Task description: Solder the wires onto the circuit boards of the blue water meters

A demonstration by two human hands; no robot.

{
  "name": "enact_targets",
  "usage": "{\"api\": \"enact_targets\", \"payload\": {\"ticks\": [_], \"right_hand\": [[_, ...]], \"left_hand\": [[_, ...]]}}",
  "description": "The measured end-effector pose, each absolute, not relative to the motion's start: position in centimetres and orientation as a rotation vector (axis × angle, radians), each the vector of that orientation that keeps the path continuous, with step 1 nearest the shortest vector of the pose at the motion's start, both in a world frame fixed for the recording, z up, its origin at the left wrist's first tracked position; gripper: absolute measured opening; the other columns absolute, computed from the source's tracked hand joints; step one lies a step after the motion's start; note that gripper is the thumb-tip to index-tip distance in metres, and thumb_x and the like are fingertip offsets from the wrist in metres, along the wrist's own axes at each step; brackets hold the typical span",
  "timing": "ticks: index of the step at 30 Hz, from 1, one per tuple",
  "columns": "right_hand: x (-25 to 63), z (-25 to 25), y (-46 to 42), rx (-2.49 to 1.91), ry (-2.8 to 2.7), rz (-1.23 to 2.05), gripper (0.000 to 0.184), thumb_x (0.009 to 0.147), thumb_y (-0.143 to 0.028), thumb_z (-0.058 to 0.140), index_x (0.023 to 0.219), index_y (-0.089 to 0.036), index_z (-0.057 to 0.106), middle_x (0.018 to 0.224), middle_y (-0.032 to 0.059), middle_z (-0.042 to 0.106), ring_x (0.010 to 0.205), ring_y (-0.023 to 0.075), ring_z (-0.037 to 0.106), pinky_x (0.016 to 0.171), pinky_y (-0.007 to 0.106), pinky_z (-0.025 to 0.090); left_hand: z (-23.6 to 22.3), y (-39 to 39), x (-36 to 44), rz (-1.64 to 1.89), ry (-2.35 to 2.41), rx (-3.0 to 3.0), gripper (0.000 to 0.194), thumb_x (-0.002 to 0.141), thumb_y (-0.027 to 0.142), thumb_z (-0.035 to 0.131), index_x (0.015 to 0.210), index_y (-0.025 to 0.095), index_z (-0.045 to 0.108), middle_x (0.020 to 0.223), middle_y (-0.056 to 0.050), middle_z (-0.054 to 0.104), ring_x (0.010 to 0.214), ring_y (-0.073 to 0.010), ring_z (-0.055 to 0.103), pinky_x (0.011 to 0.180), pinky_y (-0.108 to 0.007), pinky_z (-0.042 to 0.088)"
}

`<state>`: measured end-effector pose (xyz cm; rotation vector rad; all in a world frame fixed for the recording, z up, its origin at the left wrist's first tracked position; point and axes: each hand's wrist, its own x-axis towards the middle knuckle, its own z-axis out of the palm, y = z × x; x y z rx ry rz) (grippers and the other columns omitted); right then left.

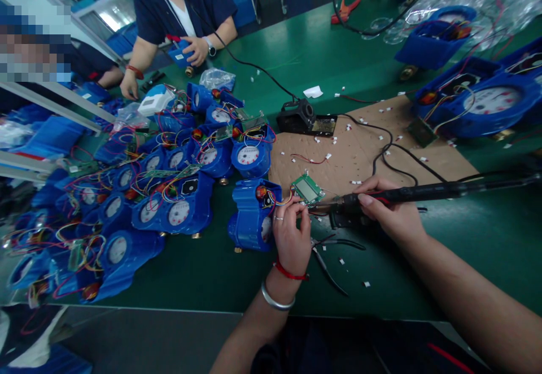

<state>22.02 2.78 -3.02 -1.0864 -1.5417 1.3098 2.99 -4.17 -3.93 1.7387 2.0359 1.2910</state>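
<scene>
My left hand (pixel 292 236) is closed, its fingertips pinching the lower edge of a small green circuit board (pixel 308 189) with a grey display. Coloured wires lead from the board to a blue water meter (pixel 250 216) just left of that hand. My right hand (pixel 393 210) grips a black soldering iron (pixel 427 192) like a pen. Its tip points left, close to the board's lower edge and my left fingertips; whether it touches is too small to tell. Below the board lie pliers with dark handles (pixel 351 243), partly behind my left hand.
Several blue meters with loose wires (pixel 178 213) crowd the left side; more meters (pixel 486 103) stand at right. A soldering stand (pixel 307 117) sits at the back of a brown cardboard sheet (pixel 359 154) strewn with tiny white connectors. Across the table, a person (pixel 186 18) handles a blue meter.
</scene>
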Motion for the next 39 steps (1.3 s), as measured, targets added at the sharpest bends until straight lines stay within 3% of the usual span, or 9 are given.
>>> {"api": "enact_targets", "payload": {"ticks": [27,39], "right_hand": [[22.11,-3.39,2.79,-1.054,-1.393,1.356,0.016,0.085,-0.034,0.062,0.088,-0.019,0.059,0.056,-0.0033,0.047,0.047,0.0088,0.041,0.042,0.021,0.029],[22.03,-3.46,2.83,-1.112,-1.548,1.305,0.011,0.085,-0.033,0.06,0.089,-0.023,0.059,0.063,-0.0015,0.051,0.049,0.011,0.044,0.043,0.023,0.034]], "left_hand": [[-4.06,-4.18,2.94,1.293,2.041,1.746,0.006,0.087,0.015,0.053,0.087,0.017,0.058,0.102,-0.007,0.062,0.106,-0.0193,0.055,0.094,-0.039,0.045],[-4.13,-4.2,3.02,1.297,2.059,1.74,0.006,0.086,0.014,0.053,0.087,0.017,0.059,0.102,-0.007,0.062,0.106,-0.0178,0.055,0.095,-0.037,0.044]]}}
